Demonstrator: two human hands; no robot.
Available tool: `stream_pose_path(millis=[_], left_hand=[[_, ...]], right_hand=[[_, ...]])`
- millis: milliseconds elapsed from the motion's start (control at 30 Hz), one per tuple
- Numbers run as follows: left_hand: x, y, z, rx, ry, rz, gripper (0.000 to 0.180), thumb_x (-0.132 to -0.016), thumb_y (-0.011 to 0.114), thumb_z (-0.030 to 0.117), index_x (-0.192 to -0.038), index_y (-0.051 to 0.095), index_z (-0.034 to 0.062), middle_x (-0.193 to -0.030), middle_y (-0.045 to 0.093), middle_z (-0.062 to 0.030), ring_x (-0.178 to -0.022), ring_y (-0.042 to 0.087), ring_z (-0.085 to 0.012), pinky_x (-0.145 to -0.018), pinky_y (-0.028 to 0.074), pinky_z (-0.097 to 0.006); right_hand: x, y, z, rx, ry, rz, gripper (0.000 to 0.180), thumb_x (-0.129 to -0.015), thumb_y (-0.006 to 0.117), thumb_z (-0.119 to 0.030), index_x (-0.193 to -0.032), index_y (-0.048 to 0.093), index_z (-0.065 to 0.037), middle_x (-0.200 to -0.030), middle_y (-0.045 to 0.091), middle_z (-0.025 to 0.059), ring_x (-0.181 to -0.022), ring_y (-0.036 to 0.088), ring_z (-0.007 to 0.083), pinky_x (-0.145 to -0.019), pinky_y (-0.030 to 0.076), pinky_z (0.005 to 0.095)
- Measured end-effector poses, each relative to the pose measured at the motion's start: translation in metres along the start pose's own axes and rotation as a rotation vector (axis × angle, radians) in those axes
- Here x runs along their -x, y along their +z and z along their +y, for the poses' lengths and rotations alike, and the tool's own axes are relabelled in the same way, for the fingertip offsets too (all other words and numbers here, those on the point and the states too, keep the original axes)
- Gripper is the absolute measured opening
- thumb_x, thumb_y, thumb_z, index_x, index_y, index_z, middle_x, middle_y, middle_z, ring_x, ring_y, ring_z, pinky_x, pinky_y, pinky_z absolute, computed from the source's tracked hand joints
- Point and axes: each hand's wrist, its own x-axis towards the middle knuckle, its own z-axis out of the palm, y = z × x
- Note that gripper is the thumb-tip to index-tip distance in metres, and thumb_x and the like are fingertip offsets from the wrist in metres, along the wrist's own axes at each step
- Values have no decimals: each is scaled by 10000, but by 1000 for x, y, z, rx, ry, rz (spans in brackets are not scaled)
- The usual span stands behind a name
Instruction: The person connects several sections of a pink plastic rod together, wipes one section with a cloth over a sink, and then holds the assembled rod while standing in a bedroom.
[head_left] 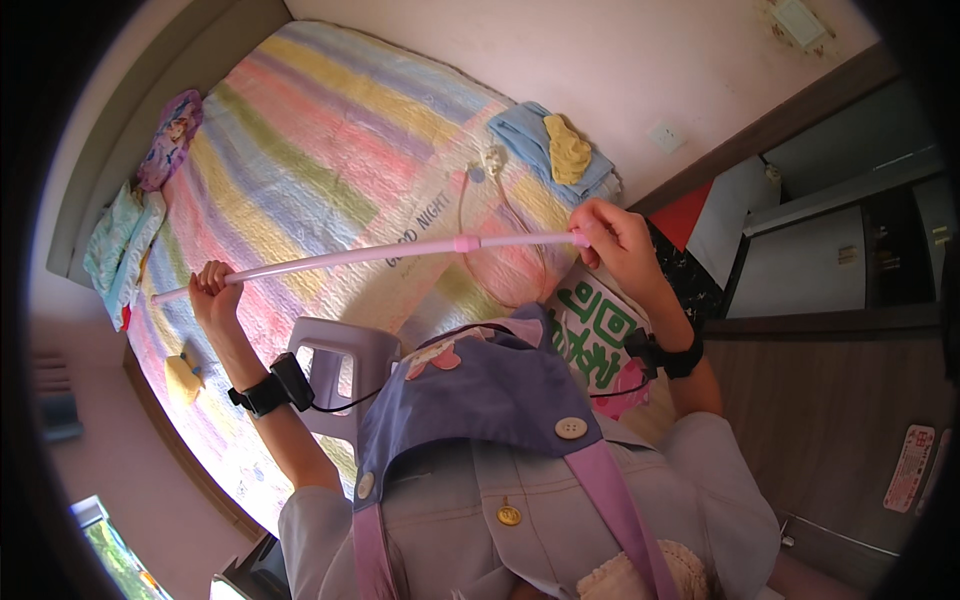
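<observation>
Closest in is the person's own front: a grey garment with purple straps [620, 500] and a blue-purple bib [490, 390] with pale buttons. Both forearms rise from here, each with a black wrist strap; a thin cable runs from the left strap [268, 392] toward the chest, and the right strap [668, 355] sits just below the right hand.

The left hand [214, 293] is clenched around a long pink rod [400, 252], close to its left end, so that only a short tip sticks out past the fist. The right hand [615, 235] grasps the other end, fingers pinched on it. The rod spans between the hands, nearly level, rising slightly toward the right hand, with a thicker joint [466, 243] nearer the right hand than the left.

Between the forearms, below the rod, stands a pale lilac stool [345, 360]. Just below the right hand lies a white bag with green shapes [595, 335].

Beyond the rod spreads a bed with a pastel striped quilt [330, 150]. A thin cord [500, 205] loops on the quilt just left of the right hand. Beyond the right hand lie a folded blue cloth [530, 140] and a yellow cloth [568, 148] on it. Far beyond the left hand sit a purple patterned pillow [170, 135] and a mint cloth [120, 240]; a small yellow thing [183, 378] lies on the quilt just left of the left wrist.
</observation>
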Motion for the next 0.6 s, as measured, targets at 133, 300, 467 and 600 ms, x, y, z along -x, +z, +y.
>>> stream_pose_path(millis=[133,300,467,600], left_hand=[[1,1,-2,29,-37,-12,380,-843,451,195,-539,233,127,-501,204,20,-422,175,-102,-408,170,-250],[2,-1,-1,52,-2,42,378,-834,453,194,-534,231,134,-497,194,23,-419,172,-100,-406,170,-250],[3,-4,2,62,0,-1,372,-831,453,179,-535,232,135,-496,193,24,-420,167,-99,-408,169,-251],[5,-5,4,69,-18,-6,370,-830,454,166,-536,231,132,-498,197,21,-421,165,-102,-411,171,-253]], right_hand=[[1,5,-6,-281,14,-35,167,-859,564,-88,-988,489,-12,-796,534,13,-679,488,50,-594,415,185],[6,8,-6,53,-25,71,186,-847,576,-68,-1006,497,-11,-787,534,17,-682,498,55,-604,423,190],[3,19,-10,-149,-59,178,162,-848,574,-61,-990,514,-13,-715,524,8,-612,489,55,-582,417,186],[2,12,-9,-9,-2,55,155,-848,578,-68,-982,521,-16,-676,516,1,-576,484,60,-574,415,188]])
